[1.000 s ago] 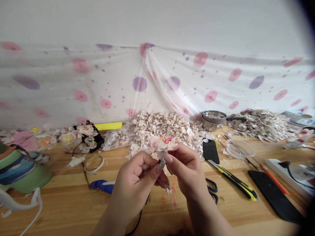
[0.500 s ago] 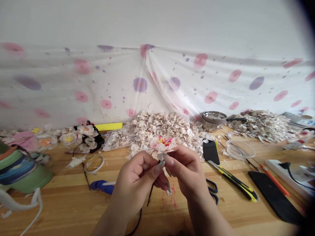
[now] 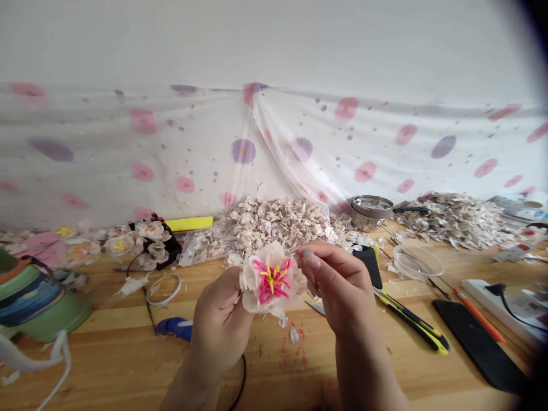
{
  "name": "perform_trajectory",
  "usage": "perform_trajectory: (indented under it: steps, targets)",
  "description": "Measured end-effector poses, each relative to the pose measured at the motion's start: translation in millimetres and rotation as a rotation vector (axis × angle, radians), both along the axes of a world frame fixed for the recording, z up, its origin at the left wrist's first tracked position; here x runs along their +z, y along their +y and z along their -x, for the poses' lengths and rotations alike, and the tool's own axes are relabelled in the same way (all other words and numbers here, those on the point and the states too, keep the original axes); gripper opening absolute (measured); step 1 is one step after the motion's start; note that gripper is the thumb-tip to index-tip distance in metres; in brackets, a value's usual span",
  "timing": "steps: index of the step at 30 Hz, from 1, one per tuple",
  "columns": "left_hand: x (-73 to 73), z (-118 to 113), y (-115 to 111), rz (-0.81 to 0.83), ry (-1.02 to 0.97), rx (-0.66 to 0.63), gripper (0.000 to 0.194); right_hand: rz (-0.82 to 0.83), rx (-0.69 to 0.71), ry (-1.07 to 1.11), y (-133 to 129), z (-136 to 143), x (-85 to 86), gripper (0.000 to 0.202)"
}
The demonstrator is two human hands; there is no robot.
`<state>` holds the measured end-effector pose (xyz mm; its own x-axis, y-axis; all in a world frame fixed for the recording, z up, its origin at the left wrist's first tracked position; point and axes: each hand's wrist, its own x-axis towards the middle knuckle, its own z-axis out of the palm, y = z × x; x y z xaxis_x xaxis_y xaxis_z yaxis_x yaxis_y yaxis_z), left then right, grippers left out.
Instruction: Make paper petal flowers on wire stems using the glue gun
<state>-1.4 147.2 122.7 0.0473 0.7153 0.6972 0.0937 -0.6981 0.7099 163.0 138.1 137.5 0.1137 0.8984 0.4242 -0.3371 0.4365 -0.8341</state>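
Note:
An artificial flower [image 3: 270, 279] with pale petals and a pink and yellow centre faces me above the middle of the table. My left hand [image 3: 222, 319] is closed on it from behind and below; its fingertips and the stem are hidden by the petals. At the flower's right edge, my right hand [image 3: 342, 285] pinches with thumb and forefinger close to a petal. Whether it grips that petal or some small piece, I cannot make out. Behind the flower lies a large heap of pale petals [image 3: 282, 225].
To the right lie a yellow-black utility knife [image 3: 415, 322], a black phone [image 3: 479, 342], a power strip [image 3: 505, 308] and a clear round lid [image 3: 417, 262]. A blue-handled tool [image 3: 173, 327], a tape ring [image 3: 164, 288] and finished flowers [image 3: 149, 240] are on the left. Metal pans [image 3: 371, 211] stand at the back.
The flower has tipped toward me and lowered, so its centre now faces me. My hands have moved apart; the right one has shifted from beneath the flower to its right edge.

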Motion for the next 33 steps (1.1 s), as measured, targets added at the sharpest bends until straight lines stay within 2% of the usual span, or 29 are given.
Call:
perform_trajectory:
  steps: [3, 7, 10, 14, 20, 25, 28, 30, 33]
  targets:
    - [-6.9, 4.1, 5.4, -0.149, 0.010, 0.006, 0.029, -0.070, 0.012, 0.033, -0.4, -2.0, 2.3, 0.009]
    - [-6.9, 5.0, 6.9, -0.136, 0.026, -0.030, 0.029, -0.130, 0.061, 0.130, 1.4, -2.7, 4.7, 0.013]
    - [-3.1, 3.4, 6.5, -0.157, 0.065, -0.025, 0.028, -0.136, 0.004, 0.137, 1.7, -2.4, 4.3, 0.016]
    - [2.1, 2.3, 7.6, -0.082, 0.083, -0.045, 0.029, -0.128, -0.037, 0.111, 0.5, -1.1, 0.9, 0.022]
    - [9.5, 2.5, 9.3, 0.099, 0.133, -0.205, 0.037, -0.142, -0.091, 0.031, 3.3, 2.2, -3.2, 0.026]
    - [9.0, 1.7, 8.5, 0.152, 0.110, -0.165, 0.033, -0.117, -0.095, -0.011, 4.1, 3.8, -0.5, 0.032]
    - [7.6, 2.0, 7.8, 0.201, 0.096, -0.179, 0.030, -0.164, -0.095, -0.044, 2.8, 5.7, 1.2, 0.034]
    - [7.6, 2.5, 7.2, 0.226, 0.090, -0.198, 0.028, -0.203, -0.120, -0.064, 3.0, 6.7, 0.3, 0.032]
    - [7.7, 2.4, 6.0, 0.245, 0.073, -0.242, 0.021, -0.235, -0.238, -0.121, 6.4, 6.0, -4.2, 0.020]
